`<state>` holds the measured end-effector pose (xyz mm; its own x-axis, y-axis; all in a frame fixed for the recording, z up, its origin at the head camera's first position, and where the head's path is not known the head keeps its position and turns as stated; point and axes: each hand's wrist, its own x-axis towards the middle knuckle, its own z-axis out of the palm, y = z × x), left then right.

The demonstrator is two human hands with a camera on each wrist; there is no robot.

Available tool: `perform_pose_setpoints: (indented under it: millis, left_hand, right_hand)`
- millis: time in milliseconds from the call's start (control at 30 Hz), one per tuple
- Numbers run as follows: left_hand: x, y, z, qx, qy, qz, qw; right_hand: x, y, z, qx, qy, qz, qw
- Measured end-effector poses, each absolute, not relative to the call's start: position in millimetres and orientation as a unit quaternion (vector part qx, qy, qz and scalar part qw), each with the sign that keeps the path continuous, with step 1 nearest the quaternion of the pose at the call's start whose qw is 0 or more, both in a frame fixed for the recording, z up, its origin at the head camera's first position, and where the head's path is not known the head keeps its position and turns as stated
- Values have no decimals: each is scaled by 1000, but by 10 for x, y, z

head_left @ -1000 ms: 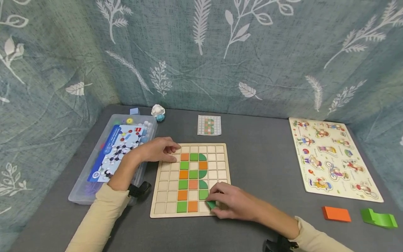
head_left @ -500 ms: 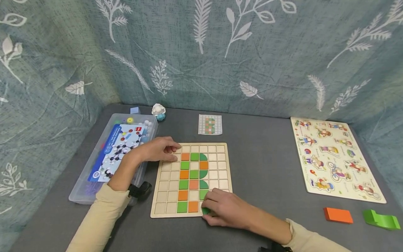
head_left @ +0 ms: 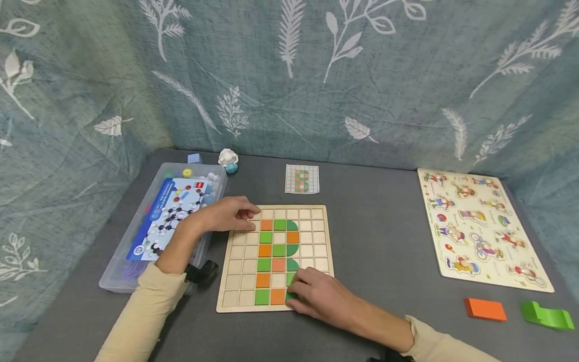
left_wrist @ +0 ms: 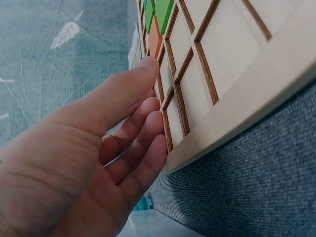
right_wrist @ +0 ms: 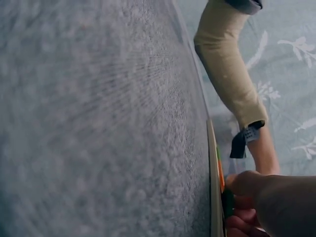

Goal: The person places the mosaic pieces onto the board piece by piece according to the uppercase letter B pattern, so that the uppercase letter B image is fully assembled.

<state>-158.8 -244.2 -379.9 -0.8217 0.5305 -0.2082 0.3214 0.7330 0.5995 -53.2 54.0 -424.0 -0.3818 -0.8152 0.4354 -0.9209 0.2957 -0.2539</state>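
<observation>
A wooden grid board (head_left: 236, 253) lies on the dark table, with green and orange square tiles and rounded dark green tiles in its middle columns. At its far left corner my left hand (head_left: 229, 214) rests with thumb and fingertips on the board, the fingers loosely bent; the left wrist view shows no piece in that hand (left_wrist: 98, 133). My right hand (head_left: 323, 296) pinches a dark green tile (right_wrist: 227, 201) at the nearest row, just right of an orange tile (head_left: 278, 296). Most of the held tile is hidden by the fingers.
Behind the board lies a small pattern card (head_left: 302, 179). A clear plastic box (head_left: 118, 271) of molecular model parts stands left, near a white and blue figurine (head_left: 228, 161). At right are a picture puzzle board (head_left: 445, 213), an orange block (head_left: 485, 309) and a green block (head_left: 547, 315).
My right hand has moved left with the dark green tile, from right of the third tiled column into its nearest cell. The left hand stays in place.
</observation>
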Motion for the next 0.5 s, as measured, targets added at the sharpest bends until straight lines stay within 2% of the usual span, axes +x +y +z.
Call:
perform_pose_setpoints:
  millis: [167,367,500]
  left_hand:
    - [-1584,-2449,-3788,227,914,279,188]
    - [-1577,-2452,-3792,230,913,278,191]
    - [-1577,-2455,-3784,233,912,281,190]
  right_hand:
    - [-525,544,-4230,547,-796,236,112]
    - [-493,527,-4219,557,-789,214,145]
    - [-489,527,-4210,559,-790,212,138]
